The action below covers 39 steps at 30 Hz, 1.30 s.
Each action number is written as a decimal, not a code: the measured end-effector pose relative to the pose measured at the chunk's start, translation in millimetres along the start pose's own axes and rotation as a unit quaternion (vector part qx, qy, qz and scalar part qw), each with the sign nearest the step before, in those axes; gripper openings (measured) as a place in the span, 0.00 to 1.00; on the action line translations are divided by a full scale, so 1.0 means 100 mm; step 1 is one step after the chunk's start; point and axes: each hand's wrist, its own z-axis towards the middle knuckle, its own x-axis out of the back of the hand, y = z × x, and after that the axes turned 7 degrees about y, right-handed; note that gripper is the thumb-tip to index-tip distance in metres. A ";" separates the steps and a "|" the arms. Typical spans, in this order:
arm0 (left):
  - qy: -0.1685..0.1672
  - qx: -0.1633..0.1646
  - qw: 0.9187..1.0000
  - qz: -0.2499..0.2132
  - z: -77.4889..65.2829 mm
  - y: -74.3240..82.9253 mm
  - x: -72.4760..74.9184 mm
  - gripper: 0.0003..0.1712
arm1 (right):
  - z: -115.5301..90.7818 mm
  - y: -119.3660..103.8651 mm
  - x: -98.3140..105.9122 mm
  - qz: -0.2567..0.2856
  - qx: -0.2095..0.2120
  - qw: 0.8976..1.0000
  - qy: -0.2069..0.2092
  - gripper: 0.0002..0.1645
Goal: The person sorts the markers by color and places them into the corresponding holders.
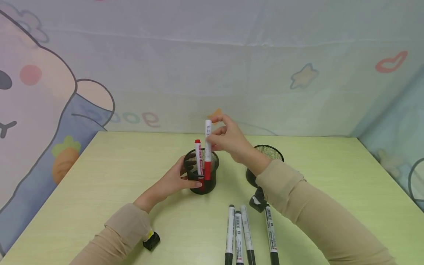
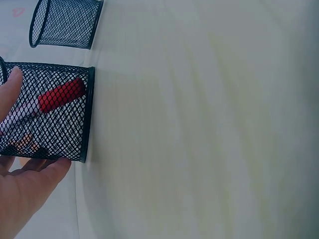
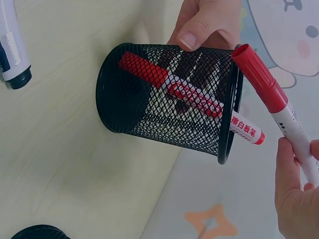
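My left hand (image 1: 172, 181) grips a black mesh pen holder (image 3: 129, 99) around its side, the thumb lying across the front. Inside it leans a red marker (image 3: 244, 128), its red cap down and its white end sticking out past the rim. Between thumb and fingers, my right hand (image 1: 229, 138) pinches a second red-capped marker (image 3: 294, 124) by its white barrel. In the right wrist view that marker's cap is at the holder's rim, pointing toward the opening. The left wrist view shows only part of the left hand (image 2: 30, 191).
Another black mesh holder (image 1: 269, 151) stands to the right, partly hidden by the right forearm. Several black-capped markers, among them one white marker (image 1: 230, 232), lie at the table's front. A printed cloth (image 1: 185, 73) hangs behind the table (image 1: 99, 191).
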 end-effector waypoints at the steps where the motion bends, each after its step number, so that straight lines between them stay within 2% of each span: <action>1: 0.000 0.000 1.000 0.000 0.00 0.00 0.00 0.49 | 0.00 0.00 0.00 0.001 -0.001 1.000 0.001 0.27; 23: -0.002 -0.002 1.000 -0.004 0.00 -0.01 0.00 0.49 | 0.04 0.02 -0.02 0.028 -0.024 0.999 0.028 0.29; 39: -0.001 -0.007 1.000 -0.006 -0.02 0.00 0.00 0.48 | 0.03 0.10 -0.02 0.042 0.003 0.998 0.051 0.29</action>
